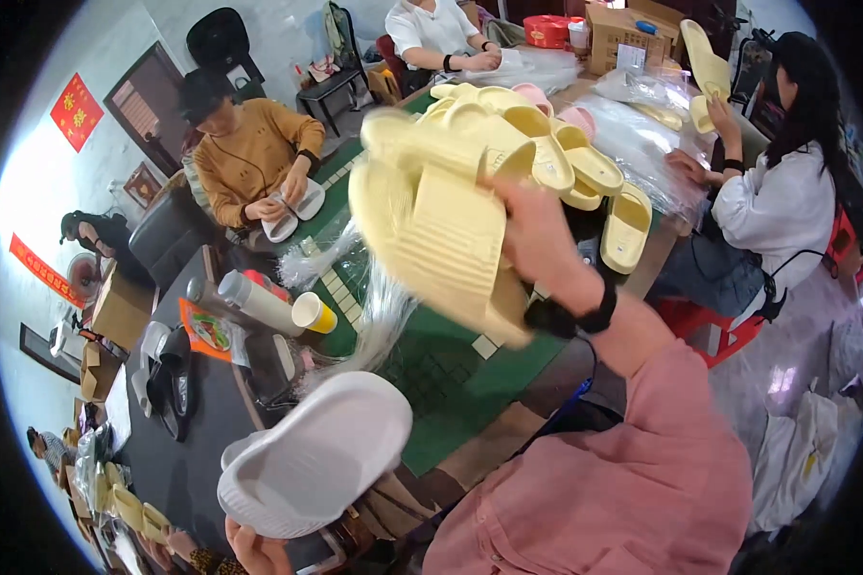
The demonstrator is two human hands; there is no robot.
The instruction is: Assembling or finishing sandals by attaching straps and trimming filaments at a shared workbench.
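My right hand (545,235) is raised over the table, closed on pale yellow slippers (446,220) that are smeared by motion. They look like a pair pressed together, with ribbed straps showing. Low at the left, my left hand (257,551) grips a white slipper (326,450) by its ribbed end. The edge of what seems a second white slipper shows behind it; most of my left palm is out of the picture. Just past my right hand lies a heap of yellow slippers (585,163) on the table, with a few pink ones (577,119) among them.
A green mat (451,422) with small tiles covers the table. Bundled clear strips (384,307), a yellow paper cup (313,313), a bottle (257,299) and black slippers (174,383) stand left. Co-workers sit around: one handles white slippers (302,206), another yellow ones (705,72) beside plastic bags (642,144).
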